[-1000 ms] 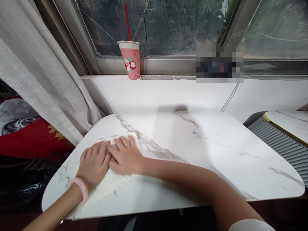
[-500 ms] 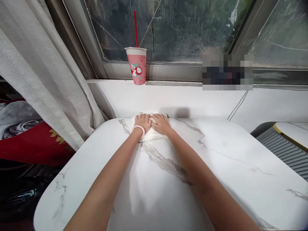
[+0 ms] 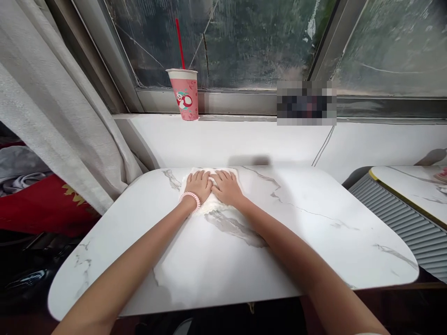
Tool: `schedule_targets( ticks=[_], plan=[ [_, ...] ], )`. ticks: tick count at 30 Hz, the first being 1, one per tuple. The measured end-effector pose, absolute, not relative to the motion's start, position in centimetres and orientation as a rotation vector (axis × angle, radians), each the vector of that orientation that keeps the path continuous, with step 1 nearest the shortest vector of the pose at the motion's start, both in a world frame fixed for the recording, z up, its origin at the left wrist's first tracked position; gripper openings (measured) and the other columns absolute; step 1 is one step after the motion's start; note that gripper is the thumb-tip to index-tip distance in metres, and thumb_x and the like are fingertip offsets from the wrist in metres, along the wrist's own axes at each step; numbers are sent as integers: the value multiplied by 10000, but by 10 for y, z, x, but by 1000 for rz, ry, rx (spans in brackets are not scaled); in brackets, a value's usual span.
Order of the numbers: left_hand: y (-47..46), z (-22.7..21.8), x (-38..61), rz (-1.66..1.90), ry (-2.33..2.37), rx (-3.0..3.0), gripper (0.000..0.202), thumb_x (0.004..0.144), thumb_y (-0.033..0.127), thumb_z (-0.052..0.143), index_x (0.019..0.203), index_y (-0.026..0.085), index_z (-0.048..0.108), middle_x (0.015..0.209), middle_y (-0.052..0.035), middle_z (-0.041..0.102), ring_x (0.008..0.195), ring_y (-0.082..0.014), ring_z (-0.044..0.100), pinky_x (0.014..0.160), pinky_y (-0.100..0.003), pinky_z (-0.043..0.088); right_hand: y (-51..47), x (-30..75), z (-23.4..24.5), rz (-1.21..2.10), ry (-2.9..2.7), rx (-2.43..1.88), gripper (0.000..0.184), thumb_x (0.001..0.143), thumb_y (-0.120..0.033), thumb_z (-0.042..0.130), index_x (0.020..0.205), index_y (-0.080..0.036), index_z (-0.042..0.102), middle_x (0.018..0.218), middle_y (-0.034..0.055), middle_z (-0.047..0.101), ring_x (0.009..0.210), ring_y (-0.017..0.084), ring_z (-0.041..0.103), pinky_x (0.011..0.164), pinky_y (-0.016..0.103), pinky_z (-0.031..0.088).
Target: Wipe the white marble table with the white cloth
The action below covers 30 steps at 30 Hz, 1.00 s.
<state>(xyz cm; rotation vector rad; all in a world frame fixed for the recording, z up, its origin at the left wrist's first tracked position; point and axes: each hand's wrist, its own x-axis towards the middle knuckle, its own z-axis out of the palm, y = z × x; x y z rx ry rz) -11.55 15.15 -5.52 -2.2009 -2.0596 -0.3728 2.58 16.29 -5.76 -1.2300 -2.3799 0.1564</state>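
Observation:
A white cloth [image 3: 209, 204] lies spread on the white marble-patterned table [image 3: 115, 246], close to its back edge. My left hand [image 3: 200, 184], with a pink coiled band at the wrist, rests flat on the cloth's left part. Beside it my right hand [image 3: 226, 187] presses flat on the right part, fingers stretched forward. The two hands almost touch at the thumbs. Much of the cloth is hidden beneath them.
A pink paper cup [image 3: 186, 95] with a red straw stands on the windowsill. Further right on the sill is a blurred-out object [image 3: 306, 103]. A grey curtain [image 3: 70, 102] hangs at left. A ribbed grey piece of furniture [image 3: 401, 218] stands at right.
Both hands and the cloth have slid a little back from the table's far edge, towards me. My view has shifted, so the table's near edge now shows.

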Motion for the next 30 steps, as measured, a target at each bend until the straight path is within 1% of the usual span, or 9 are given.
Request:
schedule_targets(
  ticks=[4, 7, 10, 12, 15, 19, 23, 27, 30],
  plan=[
    [103, -58, -105, -442, -2101, -2208, 471, 946, 276, 295, 1367, 167, 475, 1463, -132, 477, 1391, -275, 369, 1168, -497, 213, 115, 41, -56, 146, -2435, -1176, 429, 942, -277, 424, 1349, -182, 521, 1475, 120, 449, 1373, 276, 339, 1152, 525, 197],
    [55, -56, -92, -591, -2121, -2319, 477, 959, 315, 270, 1378, 187, 457, 1476, -106, 466, 1420, -256, 327, 1184, -518, 185, 72, 61, -54, 149, -2455, -1137, 449, 940, -287, 412, 1353, -151, 524, 1466, 143, 454, 1371, 304, 338, 1153, 541, 188],
    [-1, -54, -77, -789, -2155, -2446, 496, 990, 397, 211, 1429, 257, 394, 1532, -52, 394, 1468, -218, 228, 1200, -528, 159, 33, 89, -50, 176, -2500, -1048, 456, 935, -284, 404, 1358, -166, 527, 1467, 129, 461, 1371, 298, 345, 1168, 531, 179],
    [-32, -55, -69, -890, -2136, -2500, 491, 983, 457, 263, 1448, 331, 358, 1580, -8, 298, 1487, -209, 157, 1197, -528, 186, 13, 107, -47, 210, -2552, -972, 476, 934, -282, 400, 1389, -188, 504, 1479, 111, 454, 1388, 283, 335, 1182, 514, 174],
    [-54, -59, -62, -879, -2108, -2572, 519, 965, 489, 326, 1470, 368, 323, 1593, 6, 260, 1488, -218, 141, 1182, -520, 241, -6, 127, -43, 259, -2569, -946, 503, 933, -282, 404, 1430, -236, 466, 1486, 80, 454, 1408, 260, 328, 1195, 499, 177],
    [-34, -63, -55, -723, -2102, -2626, 542, 977, 443, 274, 1497, 291, 304, 1574, -51, 310, 1472, -224, 213, 1179, -505, 250, -7, 136, -44, 252, -2485, -1086, 485, 925, -302, 433, 1405, -288, 499, 1491, 64, 450, 1412, 265, 338, 1194, 509, 189],
    [19, -59, -41, -558, -2094, -2572, 538, 986, 387, 252, 1462, 169, 377, 1538, -129, 371, 1453, -257, 268, 1174, -524, 236, 32, 131, -43, 300, -2473, -1266, 482, 942, -343, 408, 1409, -253, 489, 1530, 68, 394, 1445, 255, 279, 1202, 494, 153],
    [80, -51, -32, -453, -2092, -2360, 514, 996, 346, 280, 1430, 115, 429, 1554, -163, 329, 1467, -288, 217, 1188, -510, 184, 100, 116, -40, 516, -2355, -1503, 508, 995, -346, 279, 1468, -188, 378, 1554, 62, 355, 1462, 192, 239, 1208, 446, 130],
    [127, -48, -33, -380, -2117, -2282, 520, 1002, 363, 280, 1437, 119, 425, 1549, -172, 336, 1461, -292, 234, 1191, -483, 172, 150, 105, -42, 513, -2193, -1585, 469, 1014, -299, 197, 1407, -231, 443, 1515, 41, 422, 1435, 174, 297, 1189, 434, 171]
  ],
)
